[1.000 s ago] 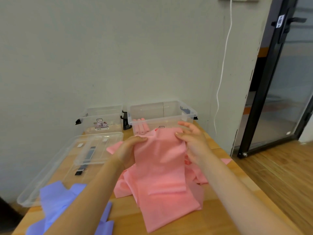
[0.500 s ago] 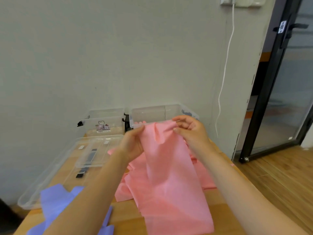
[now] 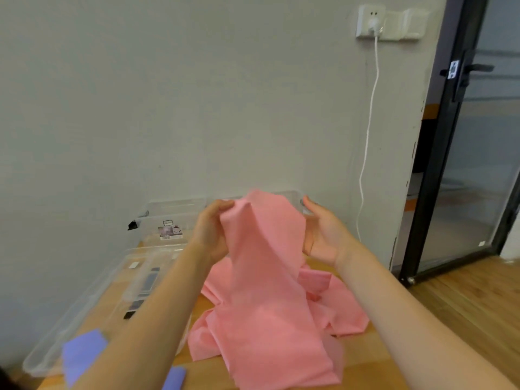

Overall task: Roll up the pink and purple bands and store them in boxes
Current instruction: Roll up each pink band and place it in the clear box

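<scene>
I hold a pink band (image 3: 267, 277) up above the wooden table (image 3: 363, 361); its lower part drapes onto a heap of more pink bands (image 3: 340, 308). My left hand (image 3: 211, 235) grips the band's top left edge with curled fingers. My right hand (image 3: 323, 237) holds the right edge, palm toward me, its thumb hidden behind the band. A purple band (image 3: 83, 351) lies at the table's near left, partly under my left forearm. Two clear boxes stand by the wall: the left one (image 3: 168, 218) in plain view, the right one (image 3: 294, 197) mostly hidden by the raised band.
A clear box lid (image 3: 92, 299) with black clips lies on the table's left side. A white cable (image 3: 365, 153) hangs from a wall socket to the right of the boxes. A black-framed glass door (image 3: 455, 164) stands at the far right above wooden floor.
Both hands have lifted the pink band's top edge higher and moved a little apart. The right hand has turned palm toward me. The camera has tilted upward.
</scene>
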Demonstrator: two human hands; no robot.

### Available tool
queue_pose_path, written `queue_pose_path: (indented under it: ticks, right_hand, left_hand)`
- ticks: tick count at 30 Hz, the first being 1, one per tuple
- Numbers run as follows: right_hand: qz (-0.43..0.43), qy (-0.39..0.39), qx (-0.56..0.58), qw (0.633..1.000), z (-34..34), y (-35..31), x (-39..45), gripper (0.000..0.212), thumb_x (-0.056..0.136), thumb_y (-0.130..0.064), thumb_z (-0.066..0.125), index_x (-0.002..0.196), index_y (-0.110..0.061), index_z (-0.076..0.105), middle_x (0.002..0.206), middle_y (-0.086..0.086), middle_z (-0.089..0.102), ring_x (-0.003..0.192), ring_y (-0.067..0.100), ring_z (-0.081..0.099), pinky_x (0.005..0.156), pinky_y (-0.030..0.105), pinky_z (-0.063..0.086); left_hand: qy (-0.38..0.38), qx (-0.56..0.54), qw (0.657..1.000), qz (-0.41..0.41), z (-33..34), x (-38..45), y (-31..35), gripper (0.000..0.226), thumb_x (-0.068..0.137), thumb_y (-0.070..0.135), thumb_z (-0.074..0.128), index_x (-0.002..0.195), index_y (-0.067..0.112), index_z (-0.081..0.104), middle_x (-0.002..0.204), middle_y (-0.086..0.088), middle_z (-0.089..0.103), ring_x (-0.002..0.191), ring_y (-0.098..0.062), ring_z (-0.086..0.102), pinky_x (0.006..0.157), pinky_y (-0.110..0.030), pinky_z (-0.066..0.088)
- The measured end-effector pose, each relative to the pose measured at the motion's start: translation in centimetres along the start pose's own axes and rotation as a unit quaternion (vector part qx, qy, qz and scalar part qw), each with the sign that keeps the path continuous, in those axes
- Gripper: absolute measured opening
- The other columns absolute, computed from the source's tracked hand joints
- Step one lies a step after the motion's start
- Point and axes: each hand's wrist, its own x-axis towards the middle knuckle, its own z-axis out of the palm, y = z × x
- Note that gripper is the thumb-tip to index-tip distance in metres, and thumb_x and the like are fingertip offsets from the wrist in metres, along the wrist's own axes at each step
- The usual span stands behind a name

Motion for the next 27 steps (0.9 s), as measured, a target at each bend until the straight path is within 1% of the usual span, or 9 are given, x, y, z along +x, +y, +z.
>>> queue_pose_path:
  ticks: [2,5,7,10,12,15,19,22,27]
  right_hand:
    - [0.024,-0.006,0.001,1.000,0.5,0.2,0.1,0.047,0.090,-0.041,0.046,0.078,-0.005,0.074,0.073,0.008,0.070,0.063,0.019,0.068,0.057,0.026,0.055]
    - [0.026,0.040,-0.017,0.999,1.6,0.5,0.4,0.024,0.090,-0.021,0.053,0.087,-0.006,0.071,0.074,0.008,0.071,0.064,0.018,0.069,0.057,0.029,0.057]
    - [-0.022,0.080,-0.006,0.997,1.5,0.5,0.8,0.020,0.086,-0.001,0.055,0.104,-0.007,0.063,0.072,0.008,0.070,0.062,0.017,0.068,0.056,0.028,0.057]
    - [-0.127,0.102,-0.009,0.987,0.7,0.6,1.2,0.037,0.080,0.015,0.053,0.105,-0.012,0.058,0.058,0.002,0.065,0.053,0.011,0.064,0.053,0.021,0.054]
    - [-0.182,0.099,-0.043,0.977,0.4,0.9,1.0,0.039,0.077,0.019,0.053,0.100,-0.012,0.059,0.053,-0.003,0.057,0.050,0.007,0.059,0.054,0.020,0.050]
    - [-0.231,0.064,-0.097,0.966,0.4,1.7,0.5,0.042,0.073,0.020,0.055,0.096,-0.015,0.062,0.058,-0.003,0.045,0.053,0.007,0.051,0.058,0.020,0.043]
    - [-0.246,0.019,-0.153,0.957,0.5,2.4,-0.7,0.043,0.060,0.015,0.064,0.090,-0.016,0.064,0.063,-0.003,0.046,0.060,0.008,0.047,0.058,0.017,0.043]
    - [-0.235,-0.004,-0.152,0.960,-0.1,2.5,-1.1,0.040,0.057,0.010,0.063,0.085,-0.019,0.070,0.069,-0.001,0.045,0.064,0.010,0.046,0.059,0.016,0.044]
    - [-0.196,-0.044,-0.087,0.976,-1.1,2.4,-0.9,0.044,0.051,0.008,0.063,0.080,-0.023,0.074,0.073,0.003,0.050,0.064,0.011,0.053,0.058,0.017,0.046]
  left_hand:
    - [-0.032,0.044,0.998,-0.017,0.2,-0.7,-0.8,0.032,0.078,0.016,0.047,0.058,0.007,0.070,0.055,-0.007,0.062,0.048,-0.016,0.060,0.049,-0.016,0.048]
    - [-0.035,0.064,0.997,-0.009,-0.3,-1.0,-1.7,0.024,0.062,0.015,0.049,0.059,0.004,0.070,0.057,-0.009,0.063,0.049,-0.017,0.061,0.048,-0.017,0.048]
    - [-0.041,0.058,0.998,-0.005,-0.7,-1.3,-2.0,0.022,0.061,0.013,0.049,0.055,0.005,0.069,0.055,-0.007,0.063,0.049,-0.016,0.061,0.048,-0.017,0.048]
    - [-0.027,0.052,0.998,-0.002,-1.8,-1.6,-2.5,0.025,0.071,0.020,0.053,0.059,0.006,0.070,0.055,-0.007,0.063,0.050,-0.016,0.061,0.048,-0.017,0.048]
    - [0.001,0.018,1.000,-0.012,-2.7,-1.4,-2.7,0.029,0.071,0.032,0.061,0.081,0.006,0.068,0.070,-0.010,0.066,0.065,-0.021,0.065,0.060,-0.022,0.052]
    - [0.030,-0.082,0.994,-0.068,-3.8,-0.8,-3.6,0.071,0.073,0.046,0.060,0.129,0.003,0.050,0.122,-0.013,0.057,0.114,-0.028,0.055,0.100,-0.035,0.041]
    - [0.020,-0.090,0.983,-0.156,-3.9,-1.0,-4.9,0.054,0.079,0.037,0.056,0.125,0.009,0.056,0.112,-0.011,0.065,0.098,-0.025,0.065,0.086,-0.034,0.051]
    - [-0.024,-0.097,0.977,-0.186,-5.2,-0.6,-6.0,0.071,0.078,0.035,0.071,0.140,0.018,0.041,0.148,-0.001,0.035,0.131,-0.019,0.040,0.105,-0.036,0.037]
    - [-0.086,-0.042,0.972,-0.215,-4.9,-0.9,-6.8,0.062,0.071,0.047,0.071,0.114,0.003,0.065,0.104,-0.016,0.068,0.087,-0.028,0.068,0.069,-0.036,0.056]
